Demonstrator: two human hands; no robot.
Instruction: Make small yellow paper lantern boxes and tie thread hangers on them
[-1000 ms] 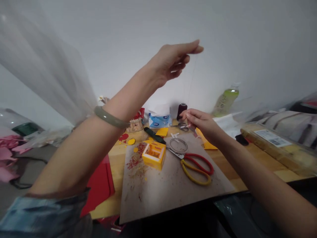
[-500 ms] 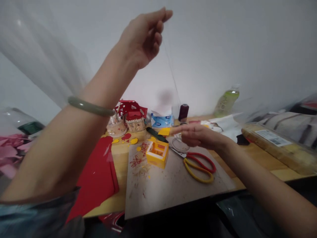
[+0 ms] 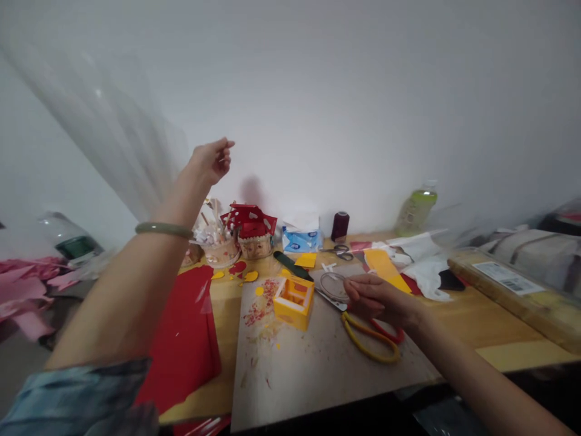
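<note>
My left hand [image 3: 211, 160] is raised high at the left, thumb and fingers pinched on a thin thread that barely shows against the wall; a green bangle [image 3: 164, 229] circles that wrist. My right hand [image 3: 376, 300] lies low on the grey cutting board [image 3: 318, 351], fingers stretched flat and loose over the red-and-yellow scissors [image 3: 370, 342], covering the upper handle. A wire ring [image 3: 333, 283] lies just left of its fingertips. A yellow paper box [image 3: 294, 295] stands further left. The dark maroon thread spool [image 3: 339, 226] stands by the wall.
Red paper sheet [image 3: 186, 339] at the board's left. Red paper house [image 3: 252, 225], tissue pack [image 3: 302, 240], small scissors [image 3: 338, 249] and a green bottle [image 3: 417, 209] line the back. White cloth [image 3: 426, 266] and a clear-wrapped package [image 3: 512, 284] lie right. Pink paper [image 3: 27, 290] far left.
My left hand swung left and away from the camera, still pinched. My right hand dropped from the back of the table onto the scissors. The view tilted down.
</note>
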